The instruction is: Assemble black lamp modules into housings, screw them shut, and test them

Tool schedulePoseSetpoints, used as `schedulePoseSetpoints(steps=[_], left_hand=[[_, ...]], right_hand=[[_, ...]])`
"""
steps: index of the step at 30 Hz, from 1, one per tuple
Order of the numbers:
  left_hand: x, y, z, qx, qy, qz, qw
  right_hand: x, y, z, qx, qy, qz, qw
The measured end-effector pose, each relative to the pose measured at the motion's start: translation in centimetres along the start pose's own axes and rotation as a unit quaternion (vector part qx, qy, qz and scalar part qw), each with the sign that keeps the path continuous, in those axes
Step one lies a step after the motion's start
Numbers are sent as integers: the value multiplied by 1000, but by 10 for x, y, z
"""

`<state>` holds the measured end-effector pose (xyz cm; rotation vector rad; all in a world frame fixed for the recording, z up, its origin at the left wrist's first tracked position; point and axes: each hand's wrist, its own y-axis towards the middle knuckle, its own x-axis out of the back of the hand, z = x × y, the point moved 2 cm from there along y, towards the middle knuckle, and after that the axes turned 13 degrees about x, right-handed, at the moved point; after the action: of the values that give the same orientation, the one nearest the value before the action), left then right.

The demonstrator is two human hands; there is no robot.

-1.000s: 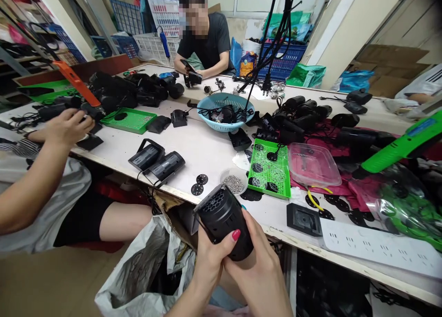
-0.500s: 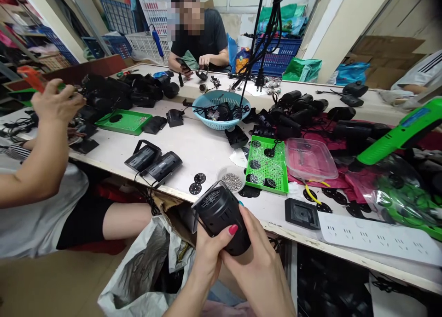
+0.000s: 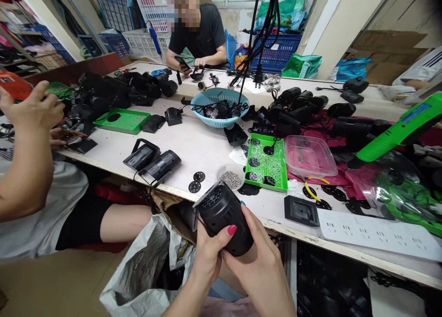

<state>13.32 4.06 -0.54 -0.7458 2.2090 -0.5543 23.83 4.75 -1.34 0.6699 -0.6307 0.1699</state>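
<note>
Just off table edge: black housing.

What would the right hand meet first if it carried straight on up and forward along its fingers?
Probably the small dish of metal beads at the table edge, past the black housing the right hand holds; depth is unclear.

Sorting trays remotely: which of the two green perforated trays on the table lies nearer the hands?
The green tray right of the dish of small metal parts, carrying black discs. The other green tray lies far left, before the co-worker.
</note>
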Motion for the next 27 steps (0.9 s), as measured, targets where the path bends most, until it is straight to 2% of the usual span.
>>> schedulePoseSetpoints(steps=[10,15,22,27], left_hand=[[0,2,-2,-31,39,13,999],[-1,1,1,-10,13,-8,1000],[-3,3,-1,-18,43,11,999],[-3,4,-1,14,44,0,999]], right_hand=[[0,-1,1,-9,2,13,1000],[0,-2,2,-13,-20,35,999],[-1,-2,-1,-28,-11,31,999],[-1,-1,-6,-21,6,29,999]])
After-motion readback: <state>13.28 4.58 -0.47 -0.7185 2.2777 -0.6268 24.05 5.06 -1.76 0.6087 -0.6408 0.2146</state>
